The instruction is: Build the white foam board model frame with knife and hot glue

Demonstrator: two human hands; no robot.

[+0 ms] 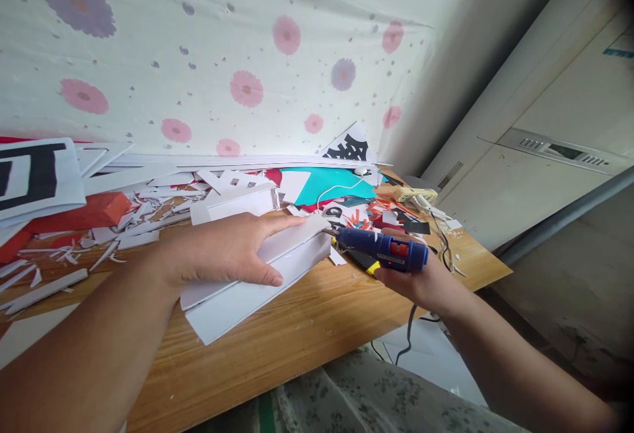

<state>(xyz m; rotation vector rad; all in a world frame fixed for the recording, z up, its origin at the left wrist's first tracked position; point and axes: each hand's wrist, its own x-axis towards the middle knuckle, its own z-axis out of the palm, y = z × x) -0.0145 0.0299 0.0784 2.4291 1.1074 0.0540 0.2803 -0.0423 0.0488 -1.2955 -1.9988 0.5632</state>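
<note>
My left hand (228, 248) grips a long, folded white board piece (257, 301) near the front of the table, with the thumb on the near side and the index finger stretched along the top. My right hand (426, 281) is wrapped round a blue hot glue gun (381, 248), its fingers partly hidden behind the body. The gun's nozzle points left and sits at the right end of the white piece; whether it touches cannot be made out. A small red light glows on the gun, and its cord hangs below my right hand.
The wooden table (317, 334) carries white paper scraps (143, 215), a red block (99, 212), a turquoise sheet (321, 185) and a power strip (409, 194) with cables. A flowered curtain (198, 57) hangs behind; a white cabinet-like appliance (545, 109) stands right.
</note>
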